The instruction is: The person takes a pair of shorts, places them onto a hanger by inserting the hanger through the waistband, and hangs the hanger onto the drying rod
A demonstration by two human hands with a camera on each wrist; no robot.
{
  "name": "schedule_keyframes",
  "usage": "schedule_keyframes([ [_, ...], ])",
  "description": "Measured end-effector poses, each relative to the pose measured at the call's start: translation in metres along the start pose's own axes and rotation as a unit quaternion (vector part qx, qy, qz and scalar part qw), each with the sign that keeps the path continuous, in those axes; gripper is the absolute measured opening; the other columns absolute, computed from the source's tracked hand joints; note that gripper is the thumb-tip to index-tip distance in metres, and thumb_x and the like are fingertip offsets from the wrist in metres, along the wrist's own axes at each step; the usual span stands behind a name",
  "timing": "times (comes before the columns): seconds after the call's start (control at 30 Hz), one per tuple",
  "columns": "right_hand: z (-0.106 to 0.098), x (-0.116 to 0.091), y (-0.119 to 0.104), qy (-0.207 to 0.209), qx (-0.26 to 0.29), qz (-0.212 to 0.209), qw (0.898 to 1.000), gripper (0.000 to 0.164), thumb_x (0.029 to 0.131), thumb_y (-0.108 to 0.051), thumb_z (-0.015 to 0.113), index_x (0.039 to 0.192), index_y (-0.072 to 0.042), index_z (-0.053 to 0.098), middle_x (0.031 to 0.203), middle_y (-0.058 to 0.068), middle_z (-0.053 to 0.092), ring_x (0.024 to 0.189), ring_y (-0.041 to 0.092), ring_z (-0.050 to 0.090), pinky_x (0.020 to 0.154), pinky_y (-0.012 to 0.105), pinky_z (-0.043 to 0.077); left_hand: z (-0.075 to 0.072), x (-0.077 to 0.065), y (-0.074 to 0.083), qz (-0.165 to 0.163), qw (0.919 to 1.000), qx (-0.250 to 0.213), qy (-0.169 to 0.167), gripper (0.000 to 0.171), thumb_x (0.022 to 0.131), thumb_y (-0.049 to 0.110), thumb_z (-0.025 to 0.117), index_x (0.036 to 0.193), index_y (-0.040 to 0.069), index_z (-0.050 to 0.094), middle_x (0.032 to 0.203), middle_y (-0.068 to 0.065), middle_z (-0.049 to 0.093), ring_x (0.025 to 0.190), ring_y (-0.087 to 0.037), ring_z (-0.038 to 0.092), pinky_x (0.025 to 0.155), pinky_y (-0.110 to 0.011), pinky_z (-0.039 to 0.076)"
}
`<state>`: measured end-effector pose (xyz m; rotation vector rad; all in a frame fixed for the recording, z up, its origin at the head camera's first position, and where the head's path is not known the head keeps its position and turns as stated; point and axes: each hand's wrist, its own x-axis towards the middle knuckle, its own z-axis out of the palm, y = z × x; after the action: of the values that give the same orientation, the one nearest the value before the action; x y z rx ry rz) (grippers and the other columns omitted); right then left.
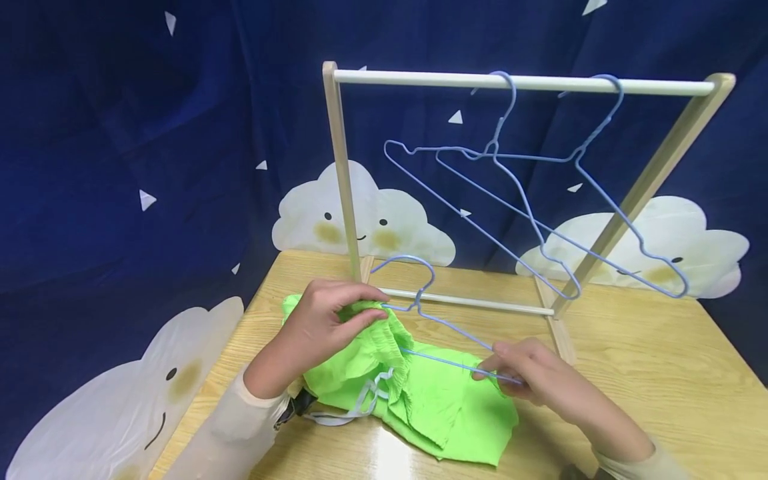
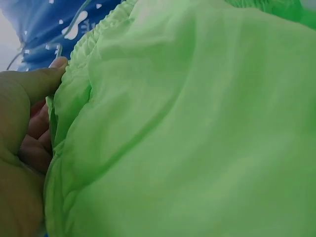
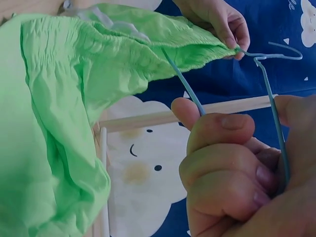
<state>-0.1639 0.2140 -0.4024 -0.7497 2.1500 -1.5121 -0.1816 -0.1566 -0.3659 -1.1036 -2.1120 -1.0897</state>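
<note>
The right hand grasped one end of a blue wire hanger, whose other end ran inside the gathered waistband of a lime-green cloth garment over the pale wooden table. The left hand pinched that waistband. Beyond, two blue wire hangers hung from a wooden rack's white rail, before a navy curtain.

Before me on the table: a garment, my hanger partly inside; behind, two hangers on a rack.
</note>
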Motion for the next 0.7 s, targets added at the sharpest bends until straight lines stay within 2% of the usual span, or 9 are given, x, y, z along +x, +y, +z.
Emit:
schedule_keyframes([
  [0.13, 0.007, 0.004, -0.001, -0.005, 0.015, 0.005, 1.000, 0.056, 0.120, -0.019, 0.031, 0.106, -0.002, 0.083, 0.059, 0.002, 0.039, 0.052, 0.000, 0.030, 0.040, 0.018, 0.021, 0.004, 0.001, 0.001, 0.010, 0.9999, 0.004, 0.010, 0.020, 0.087, 0.000, 0.088, 0.105, 0.009, 0.083, 0.096, -0.002, 0.084, 0.073, -0.006, 0.070, 0.062, -0.017, 0.051],
  [0.2, 0.009, 0.005, -0.001, -0.008, 0.017, -0.002, 1.000, 0.057, 0.120, -0.019, 0.030, 0.106, -0.003, 0.083, 0.057, 0.006, 0.040, 0.052, -0.001, 0.030, 0.039, 0.019, 0.020, 0.005, 0.002, 0.001, 0.008, 0.9999, 0.007, 0.012, 0.019, 0.088, 0.000, 0.088, 0.104, 0.009, 0.083, 0.096, -0.002, 0.084, 0.070, -0.005, 0.066, 0.059, -0.016, 0.047],
  [0.27, 0.011, 0.006, 0.000, -0.013, 0.020, -0.009, 1.000, 0.057, 0.120, -0.018, 0.029, 0.107, -0.003, 0.083, 0.057, 0.015, 0.038, 0.051, -0.001, 0.029, 0.039, 0.019, 0.019, 0.006, 0.001, 0.002, 0.007, 0.9999, 0.009, 0.013, 0.018, 0.088, 0.001, 0.088, 0.103, 0.009, 0.084, 0.096, -0.002, 0.084, 0.069, -0.004, 0.064, 0.058, -0.016, 0.045],
  [0.4, 0.010, 0.006, 0.001, -0.034, 0.015, -0.019, 0.999, 0.059, 0.120, -0.017, 0.024, 0.112, -0.004, 0.081, 0.061, 0.028, 0.040, 0.051, 0.000, 0.032, 0.038, 0.019, 0.022, 0.005, 0.002, 0.003, 0.014, 0.9998, 0.007, 0.013, 0.018, 0.088, -0.001, 0.087, 0.103, 0.009, 0.084, 0.095, -0.002, 0.084, 0.070, -0.005, 0.067, 0.059, -0.016, 0.048],
  [0.5, 0.003, 0.002, 0.002, -0.075, 0.027, -0.013, 0.997, 0.061, 0.121, -0.021, 0.017, 0.125, -0.003, 0.075, 0.068, 0.026, 0.057, 0.055, 0.006, 0.049, 0.039, 0.024, 0.039, 0.003, 0.002, 0.003, 0.027, 0.9996, 0.003, 0.012, 0.018, 0.089, -0.002, 0.086, 0.102, 0.009, 0.083, 0.094, -0.002, 0.084, 0.071, -0.006, 0.069, 0.061, -0.016, 0.050],
  [0.6, -0.011, -0.005, 0.003, -0.117, 0.092, 0.005, 0.989, 0.069, 0.120, -0.031, 0.006, 0.142, 0.000, 0.064, 0.097, 0.025, 0.075, 0.075, 0.018, 0.071, 0.055, 0.034, 0.059, 0.000, 0.003, 0.004, 0.036, 0.9993, -0.001, 0.015, 0.020, 0.088, -0.004, 0.086, 0.102, 0.009, 0.083, 0.094, -0.002, 0.084, 0.072, -0.006, 0.071, 0.062, -0.016, 0.052],
  [0.67, -0.022, -0.006, 0.006, -0.116, 0.144, 0.019, 0.983, 0.077, 0.119, -0.039, 0.001, 0.143, 0.001, 0.062, 0.108, 0.021, 0.078, 0.089, 0.022, 0.077, 0.065, 0.037, 0.064, -0.003, 0.003, 0.006, 0.034, 0.9992, -0.004, 0.022, 0.020, 0.088, -0.005, 0.086, 0.103, 0.009, 0.083, 0.094, -0.003, 0.084, 0.071, -0.006, 0.071, 0.060, -0.016, 0.050],
  [0.7, -0.025, -0.005, 0.008, -0.097, 0.155, 0.021, 0.983, 0.079, 0.118, -0.041, 0.001, 0.139, 0.001, 0.064, 0.107, 0.019, 0.078, 0.088, 0.021, 0.077, 0.066, 0.038, 0.065, -0.004, 0.003, 0.006, 0.032, 0.9991, -0.005, 0.027, 0.021, 0.088, -0.005, 0.086, 0.103, 0.009, 0.083, 0.094, -0.003, 0.084, 0.072, -0.007, 0.071, 0.060, -0.016, 0.050],
])
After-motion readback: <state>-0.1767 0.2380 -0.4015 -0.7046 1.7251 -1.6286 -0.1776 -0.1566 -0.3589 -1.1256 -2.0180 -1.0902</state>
